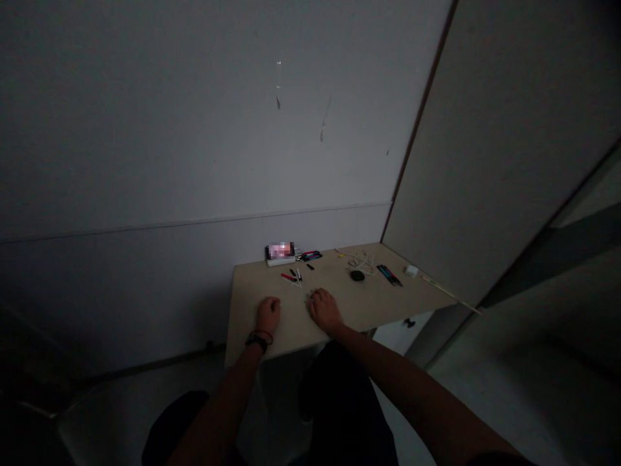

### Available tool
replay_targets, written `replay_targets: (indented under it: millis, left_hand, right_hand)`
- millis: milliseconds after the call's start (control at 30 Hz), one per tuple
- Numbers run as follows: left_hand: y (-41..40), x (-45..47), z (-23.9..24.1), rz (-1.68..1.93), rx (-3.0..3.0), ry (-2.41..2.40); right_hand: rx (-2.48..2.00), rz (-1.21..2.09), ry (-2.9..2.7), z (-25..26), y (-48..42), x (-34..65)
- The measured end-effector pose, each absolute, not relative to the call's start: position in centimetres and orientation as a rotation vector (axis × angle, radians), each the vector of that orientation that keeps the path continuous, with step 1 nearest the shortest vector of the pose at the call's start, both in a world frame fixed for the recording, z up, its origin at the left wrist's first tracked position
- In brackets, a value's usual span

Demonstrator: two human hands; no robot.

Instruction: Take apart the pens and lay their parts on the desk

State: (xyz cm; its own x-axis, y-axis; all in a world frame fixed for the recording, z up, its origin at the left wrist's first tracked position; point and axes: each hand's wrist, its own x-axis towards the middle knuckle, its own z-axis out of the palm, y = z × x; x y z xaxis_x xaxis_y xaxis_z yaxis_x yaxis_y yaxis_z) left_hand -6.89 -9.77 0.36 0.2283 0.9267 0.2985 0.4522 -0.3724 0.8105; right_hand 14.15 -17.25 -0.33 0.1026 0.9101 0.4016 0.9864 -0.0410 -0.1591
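My left hand (268, 314) rests near the front left of the pale desk (291, 323), its fingers curled in. A dark spot shows at the fingers; whether it is an object or shadow is unclear. My right hand (324, 309) lies on the desk to the right, palm down, fingers bent and slightly apart. A small dark bit shows at its fingertips, too small to name. Just beyond the hands lie pen-like parts: a red piece (288, 277), a white-and-black stick (299, 276) and a short black piece (292, 272).
A lit phone (280, 250) leans at the back on a white box (281, 261). Beside it lie several pens (310, 256). Farther right are a white cable (361, 261), a round black object (357, 276), more pens (389, 275) and a white block (411, 270). Walls border the back and right.
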Motion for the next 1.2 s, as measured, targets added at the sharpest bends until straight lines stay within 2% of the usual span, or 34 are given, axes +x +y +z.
replay_targets:
  millis: [233,467,667,1033,1200]
  left_hand:
    - [-11.6,-7.8,0.4,1.031,2.06,1.258]
    - [-12.1,-8.2,0.0,1.013,2.129,1.222]
    - [-11.8,-8.2,-0.4,0.962,2.199,1.159]
    - [-9.1,-5.4,-0.9,0.853,2.499,1.144]
    - [-5.4,-1.8,-1.2,0.983,2.431,1.249]
  right_hand:
    - [-2.085,-0.176,-1.75,-1.1,-19.7,13.8]
    - [-2.357,0.075,-1.694,-0.4,-19.8,13.5]
    - [-2.391,0.255,-1.73,-0.2,-18.6,14.4]
    - [-2.275,0.11,-1.519,-0.7,-8.7,19.0]
    - [-2.189,0.066,-1.297,-1.4,-3.4,21.9]
